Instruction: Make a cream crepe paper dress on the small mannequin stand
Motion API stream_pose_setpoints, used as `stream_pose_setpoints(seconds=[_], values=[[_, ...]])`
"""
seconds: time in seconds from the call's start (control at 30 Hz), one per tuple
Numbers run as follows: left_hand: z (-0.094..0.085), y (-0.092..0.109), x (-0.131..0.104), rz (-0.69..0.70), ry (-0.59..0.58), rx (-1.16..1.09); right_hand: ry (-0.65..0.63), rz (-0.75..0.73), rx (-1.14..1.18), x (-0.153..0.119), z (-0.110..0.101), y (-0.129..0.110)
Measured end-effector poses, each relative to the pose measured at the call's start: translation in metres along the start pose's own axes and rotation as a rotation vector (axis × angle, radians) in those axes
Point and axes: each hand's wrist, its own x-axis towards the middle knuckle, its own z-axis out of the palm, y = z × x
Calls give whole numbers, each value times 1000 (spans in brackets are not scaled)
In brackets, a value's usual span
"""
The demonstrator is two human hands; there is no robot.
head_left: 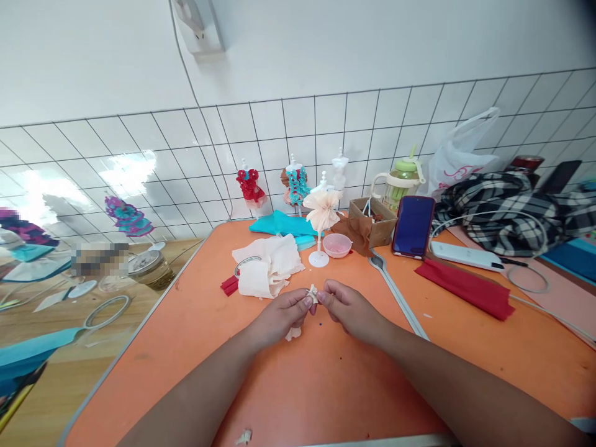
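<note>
Both hands meet over the middle of the orange table (298,385). My left hand (285,312) pinches a small crumpled piece of cream crepe paper (313,293) between thumb and fingers. From the other side, my right hand (347,305) has its thumb and fingertips closed on the same piece. A loose cream scrap (293,334) shows beneath my left hand. Just beyond the hands lies a larger heap of cream crepe paper (272,264). Behind them a small white dress form (319,257) stands upright, wearing a gathered cream paper dress (322,210).
A pink bowl (338,246) sits beside the stand. To the right are a cardboard box (378,226), tweezers (400,295), a phone (413,226) and red paper (465,287). Dress forms with red (250,186) and turquoise (298,185) dresses stand by the tiled wall. Turquoise paper (282,223) lies before them.
</note>
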Motion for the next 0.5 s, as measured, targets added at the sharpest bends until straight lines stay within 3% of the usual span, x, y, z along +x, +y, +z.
stream_pose_setpoints(seconds=[0.27, 0.5], values=[[3, -4, 2, 15, 16, -48, 24, -4, 64, 6, 3, 5], [4, -3, 1, -8, 17, -53, -20, 101, 151, 6, 3, 3]])
